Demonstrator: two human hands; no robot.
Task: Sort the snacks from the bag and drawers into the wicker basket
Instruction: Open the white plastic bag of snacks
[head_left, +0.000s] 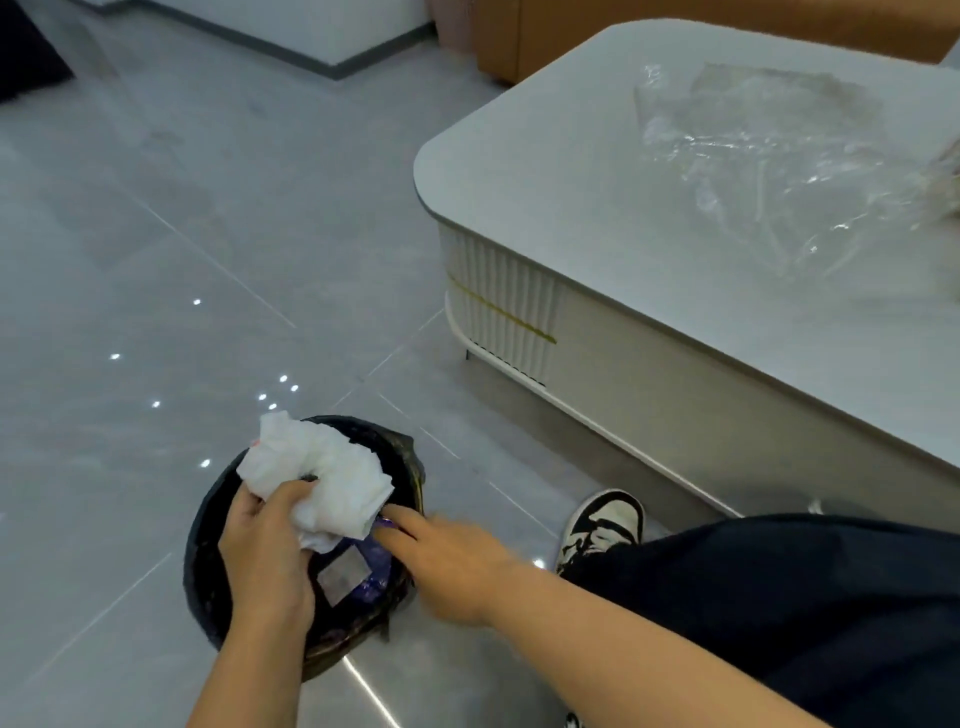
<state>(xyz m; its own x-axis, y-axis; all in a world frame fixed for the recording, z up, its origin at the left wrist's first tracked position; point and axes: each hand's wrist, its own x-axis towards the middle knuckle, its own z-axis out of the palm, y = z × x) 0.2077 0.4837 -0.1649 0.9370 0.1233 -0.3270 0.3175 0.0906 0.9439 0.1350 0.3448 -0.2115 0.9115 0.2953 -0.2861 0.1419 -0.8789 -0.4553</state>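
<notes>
Over the black-lined bin (208, 561), the left hand (265, 551) is gripping a crumpled white bag (322, 478); the right hand (447, 561) is reaching in, fingers straight.

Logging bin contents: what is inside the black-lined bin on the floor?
Inside the bin a purple wrapper with a pale label shows. The white crumpled paper in the left hand covers the rest.

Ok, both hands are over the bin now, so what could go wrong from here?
1. The left hand grips the crumpled white tissue over the lined bin only at one end; loose folds could land on the floor.
2. The right hand reaches toward the purple packet inside, perhaps a snack lying among waste.
3. The clear plastic bag lies loose on the table and could slide off.
</notes>
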